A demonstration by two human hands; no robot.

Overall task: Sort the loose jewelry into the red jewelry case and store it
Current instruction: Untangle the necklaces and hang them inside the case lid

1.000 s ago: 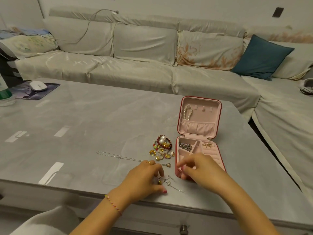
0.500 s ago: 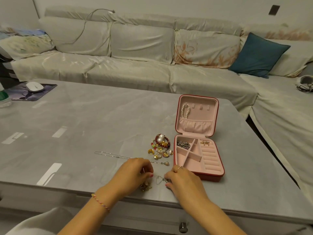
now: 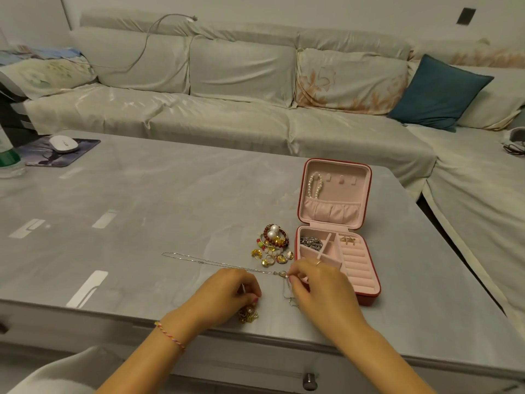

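The square red jewelry case with pink velvety lining point(image 3: 366, 297) lies open on the glossy grey table point(image 3: 142, 200). At its 9 o'clock sits a heap of gold and beaded loose jewelry point(image 3: 272, 245). The right hand point(image 3: 318, 282) pinches a thin silver chain point(image 3: 216, 262); the left hand point(image 3: 227, 294) pinches a crumpled gold chain point(image 3: 248, 315).

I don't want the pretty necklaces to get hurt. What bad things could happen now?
The right hand pinches a thin silver chain beside the long necklace on the table; lifting it could snag and tangle both. The gold jewelry under the left hand sits near the table edge, so a nudge might drop it. Reaching across to the red case might scatter the small pile of rings and beads.
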